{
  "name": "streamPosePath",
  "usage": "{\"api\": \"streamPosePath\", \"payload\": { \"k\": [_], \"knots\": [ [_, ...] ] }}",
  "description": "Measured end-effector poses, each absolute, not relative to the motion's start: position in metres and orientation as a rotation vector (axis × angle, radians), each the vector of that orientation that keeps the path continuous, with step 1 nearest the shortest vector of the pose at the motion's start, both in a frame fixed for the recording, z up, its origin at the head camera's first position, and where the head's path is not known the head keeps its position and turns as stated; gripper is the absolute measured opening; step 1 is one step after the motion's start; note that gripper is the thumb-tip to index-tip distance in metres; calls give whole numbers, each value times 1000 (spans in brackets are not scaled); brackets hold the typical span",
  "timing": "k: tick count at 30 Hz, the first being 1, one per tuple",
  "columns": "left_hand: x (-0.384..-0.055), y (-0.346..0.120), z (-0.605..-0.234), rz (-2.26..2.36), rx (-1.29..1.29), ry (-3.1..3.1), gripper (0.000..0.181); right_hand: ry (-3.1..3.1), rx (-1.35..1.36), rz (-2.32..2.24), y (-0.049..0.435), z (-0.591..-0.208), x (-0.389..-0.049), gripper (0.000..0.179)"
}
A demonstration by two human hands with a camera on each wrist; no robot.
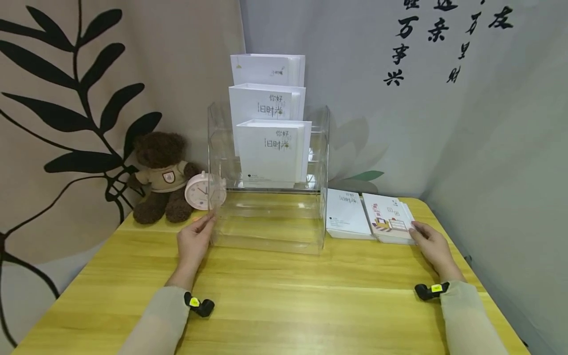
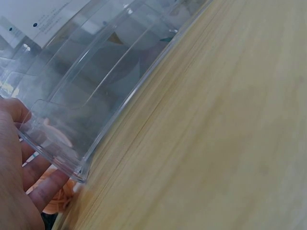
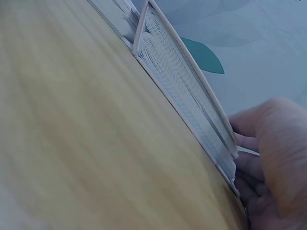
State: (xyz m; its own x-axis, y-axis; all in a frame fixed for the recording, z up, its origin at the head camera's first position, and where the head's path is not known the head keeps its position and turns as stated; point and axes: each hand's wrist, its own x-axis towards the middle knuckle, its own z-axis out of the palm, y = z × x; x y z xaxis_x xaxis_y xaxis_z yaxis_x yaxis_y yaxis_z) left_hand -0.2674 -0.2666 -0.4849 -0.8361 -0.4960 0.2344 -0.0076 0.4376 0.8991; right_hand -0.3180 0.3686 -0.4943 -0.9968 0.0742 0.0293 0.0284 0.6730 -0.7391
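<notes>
A clear plastic display rack (image 1: 268, 236) stands on the table with three white books in its tiers, the front one (image 1: 270, 153) lowest. My left hand (image 1: 195, 241) holds the rack's left side near the bottom; in the left wrist view, the thumb and fingers lie on either side of the clear panel. Right of the rack lie two stacks of books: white ones (image 1: 348, 214) nearer it, and a printed book (image 1: 389, 217) on the outer stack. My right hand (image 1: 432, 246) grips the outer stack's right edge, thumb on the cover. Page edges (image 3: 182, 91) show in the right wrist view.
A brown teddy bear (image 1: 161, 182) and a pink alarm clock (image 1: 198, 191) sit left of the rack. An orange, yarn-like thing (image 2: 58, 197) shows behind the left fingers. Curtains hang close behind the wooden table (image 1: 306, 301).
</notes>
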Motion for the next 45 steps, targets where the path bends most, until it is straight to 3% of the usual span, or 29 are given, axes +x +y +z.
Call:
{"api": "streamPosePath", "payload": {
  "k": [13, 26, 32, 36, 45],
  "knots": [
    [-267, -267, -484, -1357, 399, -2187, 31, -2535, -138, 1348, 346, -474, -313, 60],
    [-264, -261, -490, -1378, 365, -2174, 30, -2234, 632, 1550, 203, -389, -301, 43],
    [-266, -266, -485, -1355, 382, -2168, 27, -1999, 842, 1724, 120, -353, -318, 50],
    [-267, -267, -485, -1354, 395, -2169, 27, -1865, 826, 1762, 78, -342, -334, 54],
    [-265, -265, -487, -1402, 388, -2161, 29, -1850, 722, 1819, 56, -357, -358, 72]
  ]
}}
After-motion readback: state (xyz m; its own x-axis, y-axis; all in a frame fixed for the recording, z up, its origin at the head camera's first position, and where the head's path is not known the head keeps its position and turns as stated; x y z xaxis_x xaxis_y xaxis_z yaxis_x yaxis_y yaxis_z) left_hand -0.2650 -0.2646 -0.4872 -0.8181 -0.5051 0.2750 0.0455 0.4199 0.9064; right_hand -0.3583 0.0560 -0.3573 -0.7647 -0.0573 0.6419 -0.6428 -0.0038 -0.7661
